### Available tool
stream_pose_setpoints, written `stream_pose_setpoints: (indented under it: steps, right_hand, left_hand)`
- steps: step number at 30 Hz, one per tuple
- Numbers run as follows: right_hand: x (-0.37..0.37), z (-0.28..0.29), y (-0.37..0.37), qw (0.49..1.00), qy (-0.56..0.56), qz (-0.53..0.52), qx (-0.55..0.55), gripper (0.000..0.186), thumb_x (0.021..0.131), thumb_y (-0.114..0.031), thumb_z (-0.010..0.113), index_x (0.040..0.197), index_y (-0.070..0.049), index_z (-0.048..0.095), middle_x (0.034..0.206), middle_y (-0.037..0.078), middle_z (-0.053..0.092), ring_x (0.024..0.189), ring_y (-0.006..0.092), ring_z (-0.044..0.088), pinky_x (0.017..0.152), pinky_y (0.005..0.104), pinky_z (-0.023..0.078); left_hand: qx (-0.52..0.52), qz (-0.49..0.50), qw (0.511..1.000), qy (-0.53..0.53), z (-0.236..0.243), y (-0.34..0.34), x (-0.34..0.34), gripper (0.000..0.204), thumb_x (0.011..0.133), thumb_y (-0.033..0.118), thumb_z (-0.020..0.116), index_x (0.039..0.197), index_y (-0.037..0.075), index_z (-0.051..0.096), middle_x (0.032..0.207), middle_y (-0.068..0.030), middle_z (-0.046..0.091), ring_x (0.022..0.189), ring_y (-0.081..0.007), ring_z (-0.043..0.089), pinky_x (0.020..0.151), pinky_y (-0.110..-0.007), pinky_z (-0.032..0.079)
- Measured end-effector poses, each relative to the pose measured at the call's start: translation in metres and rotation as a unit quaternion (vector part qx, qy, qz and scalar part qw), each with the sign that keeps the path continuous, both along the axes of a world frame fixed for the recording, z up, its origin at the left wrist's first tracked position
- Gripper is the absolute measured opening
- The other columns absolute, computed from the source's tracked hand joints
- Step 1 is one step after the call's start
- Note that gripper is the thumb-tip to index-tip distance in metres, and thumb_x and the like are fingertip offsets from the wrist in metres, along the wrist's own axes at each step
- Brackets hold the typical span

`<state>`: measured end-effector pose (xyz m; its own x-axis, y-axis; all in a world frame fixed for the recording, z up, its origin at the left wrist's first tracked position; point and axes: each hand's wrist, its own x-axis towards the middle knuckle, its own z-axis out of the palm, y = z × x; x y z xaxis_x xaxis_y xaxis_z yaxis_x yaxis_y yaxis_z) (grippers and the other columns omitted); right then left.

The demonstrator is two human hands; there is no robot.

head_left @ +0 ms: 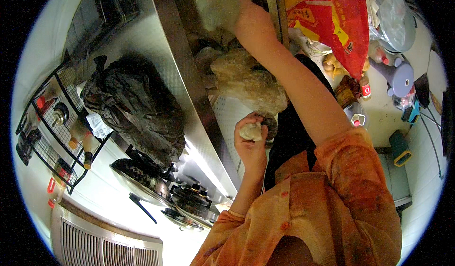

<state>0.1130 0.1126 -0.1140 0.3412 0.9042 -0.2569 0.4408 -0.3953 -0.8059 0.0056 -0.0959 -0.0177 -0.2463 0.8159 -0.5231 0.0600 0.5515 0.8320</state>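
Observation:
My left hand [247, 141] is closed, its fingers curled round a pale, lumpy thing [251, 131] whose kind I cannot make out. Just above it bulges a crumpled, yellowish translucent plastic bag [246, 79]. My right hand [253, 22] reaches past this bag to the far side, under the counter's edge. Its fingers are hidden and blurred, beside a whitish plastic bag [215, 5] smeared by motion. From here I cannot tell whether the right hand grips that bag.
A black plastic bag [137, 109] lies on the steel counter [175, 43] to the left, near a pan [142, 180] and a gas burner [192, 195]. A wire rack [57, 109] holds bottles. On the right are a large red bag [332, 22], a small bottle [365, 88] and a bluish stool [403, 79].

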Motion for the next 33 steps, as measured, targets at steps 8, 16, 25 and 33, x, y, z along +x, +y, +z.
stream_pose_setpoints:
  steps: [8,16,25,33]
  right_hand:
    - [-0.026,-0.074,0.074,0.982,0.132,0.102,-0.091,0.059,0.081,-0.008,0.055,0.134,-0.002,0.029,0.117,0.023,0.046,0.105,0.0388,0.049,0.091,0.0429,0.041]
    - [-0.014,0.027,0.0,0.983,-0.103,0.135,0.076,0.052,0.075,-0.024,0.067,0.121,-0.005,0.052,0.119,0.023,0.052,0.107,0.0397,0.052,0.085,0.0486,0.047]
    - [-0.012,0.005,-0.035,0.818,-0.078,0.551,-0.143,0.026,0.077,-0.016,0.06,0.097,0.0,0.064,0.095,0.024,0.062,0.095,0.0372,0.061,0.079,0.0479,0.051]
    - [0.017,0.026,0.062,0.892,-0.212,0.395,-0.063,0.024,0.077,-0.002,0.055,0.098,0.007,0.061,0.108,0.024,0.056,0.1,0.0386,0.055,0.084,0.0442,0.047]
  left_hand:
    - [-0.016,0.005,1.0,-0.001,0.003,0.002,-0.002,0.033,0.075,-0.013,0.061,0.1,0.005,0.052,0.108,-0.0115,0.057,0.101,-0.0176,0.055,0.094,-0.031,0.041]
    - [-0.033,-0.009,0.999,0.039,0.005,0.008,-0.004,0.033,0.073,-0.014,0.06,0.099,0.005,0.051,0.109,-0.0117,0.057,0.102,-0.0171,0.055,0.092,-0.031,0.042]
    - [-0.017,-0.048,0.997,0.058,0.009,0.021,-0.014,0.032,0.074,-0.014,0.059,0.099,0.004,0.051,0.111,-0.0122,0.056,0.103,-0.0177,0.055,0.09,-0.031,0.043]
    - [-0.036,-0.016,0.999,0.02,0.008,0.02,-0.016,0.034,0.075,-0.015,0.058,0.102,0.005,0.05,0.118,-0.0127,0.053,0.101,-0.0161,0.056,0.085,-0.027,0.046]
